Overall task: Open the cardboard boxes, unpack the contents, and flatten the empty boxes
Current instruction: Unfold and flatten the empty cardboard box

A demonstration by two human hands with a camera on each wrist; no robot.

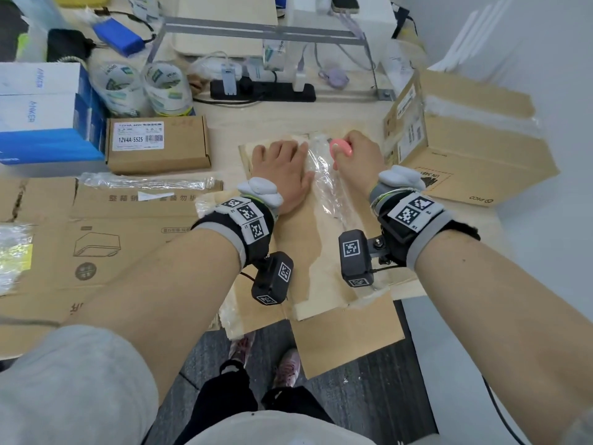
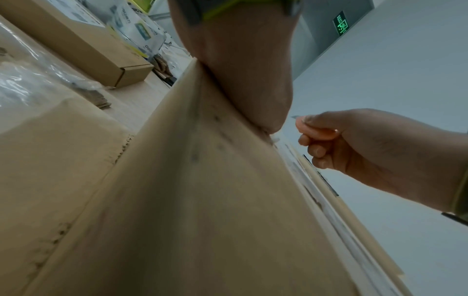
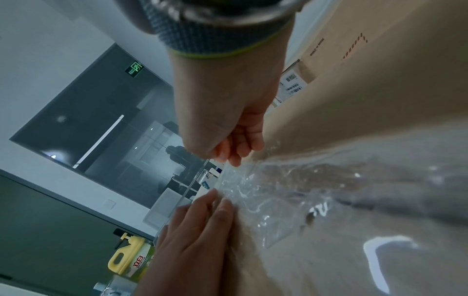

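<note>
A brown cardboard box (image 1: 298, 252) lies in front of me, its top seam covered by wrinkled clear tape (image 1: 324, 175). My left hand (image 1: 282, 168) lies flat on the box top, fingers straight, just left of the tape. My right hand (image 1: 359, 155) grips a small pink cutter (image 1: 341, 148) at the far end of the tape. In the right wrist view the right hand (image 3: 228, 128) has its fingers curled above the tape (image 3: 291, 190), and the left hand (image 3: 197, 230) presses the cardboard beside it. The left wrist view shows the box surface (image 2: 202, 200) and the curled right hand (image 2: 354, 144).
A larger taped PICO box (image 1: 465, 139) stands at the right. A small labelled brown box (image 1: 158, 144), blue and white boxes (image 1: 41, 114) and tape rolls (image 1: 167, 88) sit at the left back. Flattened cardboard (image 1: 96, 245) lies at the left. A power strip (image 1: 263, 91) is behind.
</note>
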